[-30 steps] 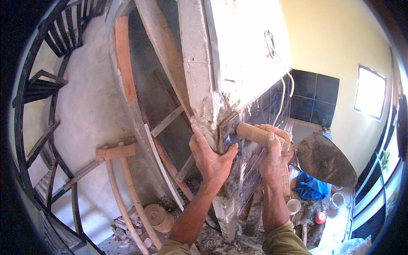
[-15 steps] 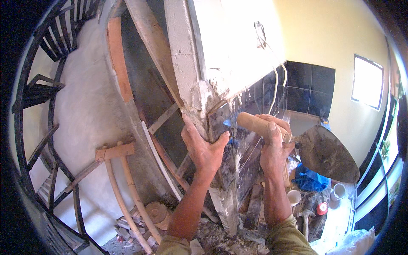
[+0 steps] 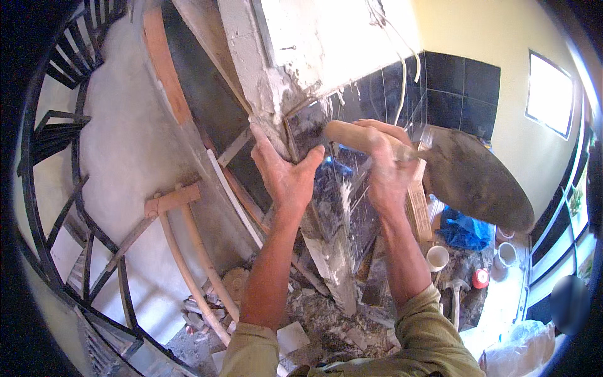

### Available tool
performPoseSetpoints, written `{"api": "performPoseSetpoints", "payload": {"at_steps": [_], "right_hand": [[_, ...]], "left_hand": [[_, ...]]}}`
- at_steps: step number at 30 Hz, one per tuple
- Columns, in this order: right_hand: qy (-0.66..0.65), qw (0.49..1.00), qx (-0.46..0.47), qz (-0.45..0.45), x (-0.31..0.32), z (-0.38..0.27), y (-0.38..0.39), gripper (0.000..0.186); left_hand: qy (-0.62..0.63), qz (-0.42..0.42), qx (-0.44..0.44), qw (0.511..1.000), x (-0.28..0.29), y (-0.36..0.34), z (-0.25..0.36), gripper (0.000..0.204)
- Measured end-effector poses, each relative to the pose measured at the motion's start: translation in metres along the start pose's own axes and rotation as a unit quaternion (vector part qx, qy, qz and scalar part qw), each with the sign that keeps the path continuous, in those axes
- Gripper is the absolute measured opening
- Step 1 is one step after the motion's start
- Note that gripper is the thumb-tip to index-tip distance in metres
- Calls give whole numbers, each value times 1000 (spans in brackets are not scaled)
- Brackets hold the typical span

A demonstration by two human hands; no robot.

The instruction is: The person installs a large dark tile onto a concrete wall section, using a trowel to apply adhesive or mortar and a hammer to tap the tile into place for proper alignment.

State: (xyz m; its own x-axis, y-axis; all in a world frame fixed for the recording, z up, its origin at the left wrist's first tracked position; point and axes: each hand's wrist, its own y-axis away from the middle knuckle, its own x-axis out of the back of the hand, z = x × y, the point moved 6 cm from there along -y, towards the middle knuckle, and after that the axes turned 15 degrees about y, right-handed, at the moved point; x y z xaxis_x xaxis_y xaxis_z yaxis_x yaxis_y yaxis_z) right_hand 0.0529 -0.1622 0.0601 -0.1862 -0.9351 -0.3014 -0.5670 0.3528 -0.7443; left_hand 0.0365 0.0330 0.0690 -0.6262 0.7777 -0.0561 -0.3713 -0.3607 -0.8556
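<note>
The trowel (image 3: 480, 179) was gripped in the right hand (image 3: 389, 163), its rounded wooden handle (image 3: 352, 135) jutting out to that hand's left and its broad, brownish-smeared blade (image 3: 490, 176) spreading to its right. The dark, shiny tile (image 3: 308, 129) stood upright just beyond the left hand (image 3: 286, 179), its brownish edge showing between the spread fingers and thumb.

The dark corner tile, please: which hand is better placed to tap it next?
Likely the right hand: it grips the trowel, handle toward the tile; the left hand is at its edge.
</note>
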Motion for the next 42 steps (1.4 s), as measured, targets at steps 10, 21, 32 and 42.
{"api": "performPoseSetpoints", "payload": {"at_steps": [10, 21, 32, 42], "right_hand": [[47, 992, -103, 64, 46, 31, 24, 27], [33, 991, -126, 11, 58, 63, 62, 27], [-72, 993, -93, -8, 24, 63, 51, 26], [-93, 995, -43, 10, 25, 61, 53, 27]], "left_hand": [[33, -9, 44, 998, -3, 4, 3, 118], [42, -38, 112, 992, -5, 56, -26, 115], [67, -39, 101, 992, -9, 56, -23, 107], [87, -28, 103, 990, -6, 55, -23, 106]]}}
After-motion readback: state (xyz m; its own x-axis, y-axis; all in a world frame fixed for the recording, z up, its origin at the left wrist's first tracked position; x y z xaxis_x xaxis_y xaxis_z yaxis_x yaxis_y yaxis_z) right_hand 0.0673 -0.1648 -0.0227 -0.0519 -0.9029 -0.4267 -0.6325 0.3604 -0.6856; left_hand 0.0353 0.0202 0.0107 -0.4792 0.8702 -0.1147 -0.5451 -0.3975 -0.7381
